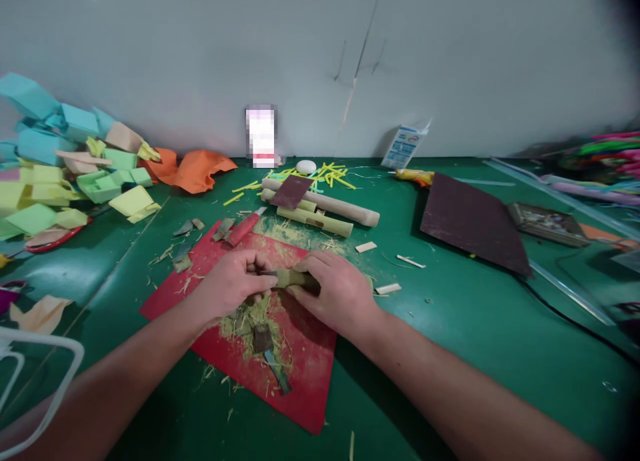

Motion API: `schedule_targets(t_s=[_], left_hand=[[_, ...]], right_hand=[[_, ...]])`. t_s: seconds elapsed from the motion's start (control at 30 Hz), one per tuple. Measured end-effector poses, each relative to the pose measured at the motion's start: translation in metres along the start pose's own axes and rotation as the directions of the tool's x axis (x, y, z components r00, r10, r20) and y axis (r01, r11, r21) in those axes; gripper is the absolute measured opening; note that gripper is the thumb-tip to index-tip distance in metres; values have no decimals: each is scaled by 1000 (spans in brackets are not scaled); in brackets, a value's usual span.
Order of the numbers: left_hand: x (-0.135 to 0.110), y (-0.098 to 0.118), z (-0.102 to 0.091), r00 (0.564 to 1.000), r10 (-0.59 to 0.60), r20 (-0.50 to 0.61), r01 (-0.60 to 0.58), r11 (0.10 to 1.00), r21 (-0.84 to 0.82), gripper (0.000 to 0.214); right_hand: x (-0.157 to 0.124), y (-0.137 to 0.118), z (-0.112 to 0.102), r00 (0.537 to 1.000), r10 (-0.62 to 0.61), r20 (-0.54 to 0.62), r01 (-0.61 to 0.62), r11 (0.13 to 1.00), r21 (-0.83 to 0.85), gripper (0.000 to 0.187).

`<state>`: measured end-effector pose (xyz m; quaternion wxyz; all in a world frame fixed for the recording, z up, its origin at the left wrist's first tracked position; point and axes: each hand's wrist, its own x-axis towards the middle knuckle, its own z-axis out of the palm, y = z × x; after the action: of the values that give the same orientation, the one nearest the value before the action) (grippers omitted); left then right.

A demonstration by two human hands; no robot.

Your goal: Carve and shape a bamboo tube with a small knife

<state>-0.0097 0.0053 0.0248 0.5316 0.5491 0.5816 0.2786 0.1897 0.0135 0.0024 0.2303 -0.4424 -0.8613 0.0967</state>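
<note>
Over a red mat (300,394), a short greenish-brown bamboo piece (287,279) is held level between both hands. My left hand (233,279) pinches its left end with thumb and fingers. My right hand (343,291) is closed around the right end and hides part of it. Below the hands, shavings (250,314) and small dark scraps (263,339) lie on the mat. A red-handled knife (243,230) rests at the mat's far edge, its blade pointing away to the right.
Bamboo tubes (345,208) lie beyond the mat, a small brown sandpaper piece (291,192) on top. A larger dark brown sheet (470,224) is at right, folded coloured paper (80,174) at left. Near the left forearm is a white wire frame (75,354). A phone-like screen (261,136) leans against the wall.
</note>
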Motion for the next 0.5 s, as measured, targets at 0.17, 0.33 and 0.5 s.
schedule_targets(t_s=[0.17, 0.33, 0.5], left_hand=[[-1, 2, 5, 996, 41, -74, -33, 995, 97, 20], [0, 4, 8, 990, 17, -143, -4, 996, 90, 20], [1, 4, 3, 994, 63, -84, -50, 988, 143, 22]], right_hand=[[0, 0, 0, 1000, -19, -19, 19, 1000, -7, 13], [0, 0, 0, 1000, -18, -26, 17, 1000, -7, 12], [0, -1, 1, 1000, -2, -22, 2, 1000, -5, 13]])
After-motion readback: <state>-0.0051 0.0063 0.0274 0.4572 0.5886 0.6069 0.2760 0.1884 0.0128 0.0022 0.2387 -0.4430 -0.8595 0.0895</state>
